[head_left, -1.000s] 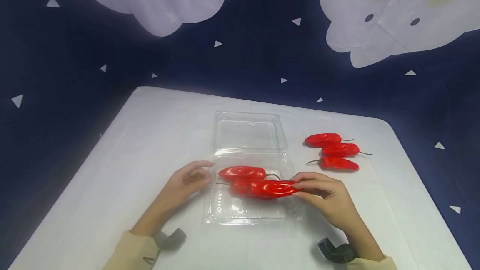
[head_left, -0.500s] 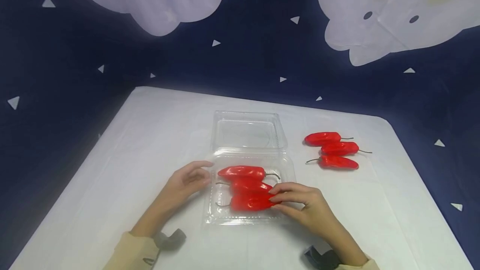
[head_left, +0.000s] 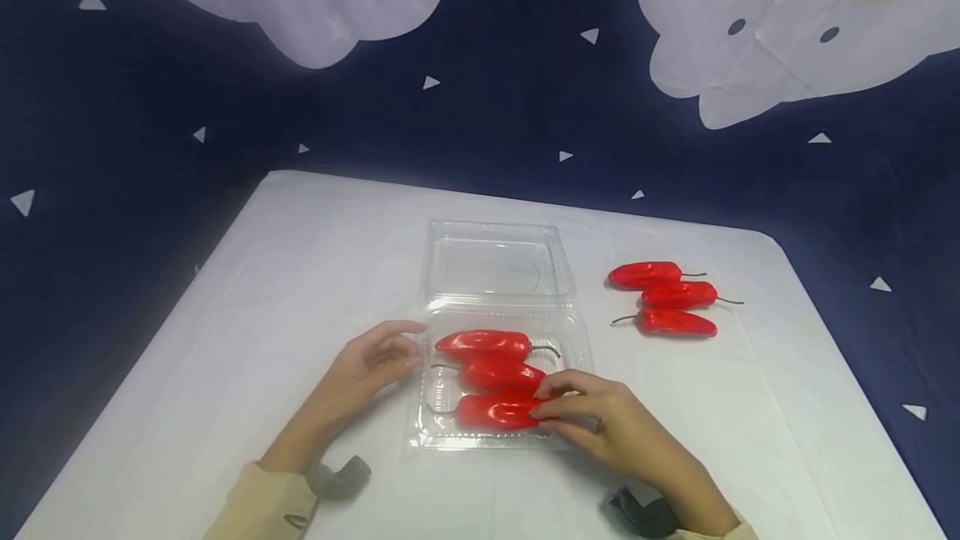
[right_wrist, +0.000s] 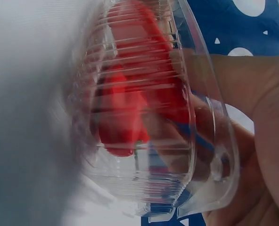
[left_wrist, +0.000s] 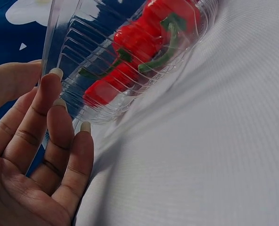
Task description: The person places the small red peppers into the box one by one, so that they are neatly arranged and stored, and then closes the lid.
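A clear plastic clamshell box (head_left: pixel 450 444) lies with its lid laid back, holding three red peppers. The farthest pepper (head_left: pixel 483 345) has its stem to the right; the middle pepper (head_left: pixel 501 373) points its stem left. Inside the near part of the box, my right hand (head_left: pixel 600 423) pinches the blunt end of the nearest pepper (head_left: pixel 491 412). Through the clear wall in the right wrist view, its fingers show beside red pepper flesh (right_wrist: pixel 123 113). At the box's left rim, my left hand (head_left: pixel 372 361) touches the edge with loosely bent fingers (left_wrist: pixel 59 132).
Three more red peppers lie on the white table to the right of the box: a far one (head_left: pixel 645 275), a middle one (head_left: pixel 678 295) and a near one (head_left: pixel 677 323). The lid (head_left: pixel 495 261) spreads behind the base. A dark patterned backdrop (head_left: pixel 495 123) rises behind the table.
My right hand has moved left and toward me, bringing the pepper from over the middle one down to the near side of the box. The left hand stays in place.
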Tool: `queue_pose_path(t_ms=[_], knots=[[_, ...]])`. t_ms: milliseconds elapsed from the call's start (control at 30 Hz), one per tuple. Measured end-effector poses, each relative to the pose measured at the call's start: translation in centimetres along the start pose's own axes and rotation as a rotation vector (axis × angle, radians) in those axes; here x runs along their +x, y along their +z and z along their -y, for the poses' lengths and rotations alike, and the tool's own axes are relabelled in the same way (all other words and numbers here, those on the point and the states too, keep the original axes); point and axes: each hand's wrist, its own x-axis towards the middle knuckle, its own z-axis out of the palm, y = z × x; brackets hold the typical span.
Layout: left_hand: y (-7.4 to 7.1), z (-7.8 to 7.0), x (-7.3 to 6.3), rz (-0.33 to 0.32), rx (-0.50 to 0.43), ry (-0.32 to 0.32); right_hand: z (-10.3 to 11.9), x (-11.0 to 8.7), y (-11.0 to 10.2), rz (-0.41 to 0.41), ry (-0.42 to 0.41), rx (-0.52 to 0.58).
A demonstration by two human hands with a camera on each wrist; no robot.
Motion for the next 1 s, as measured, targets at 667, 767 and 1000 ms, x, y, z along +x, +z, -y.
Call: queue_pose_path(t_ms=[667,767,1000], knots=[[0.0,-0.3,0.0,0.010,0.003,0.020,-0.4,-0.1,-0.5,-0.209,-0.158,0.062],[0.0,-0.3,0.1,0.009,0.010,0.022,-1.1,-0.5,-1.7,-0.292,-0.174,0.053],[0.0,-0.1,0.1,0.018,0.011,0.071,-2.2,-2.4,-6.8,-0.489,-0.073,0.052]])
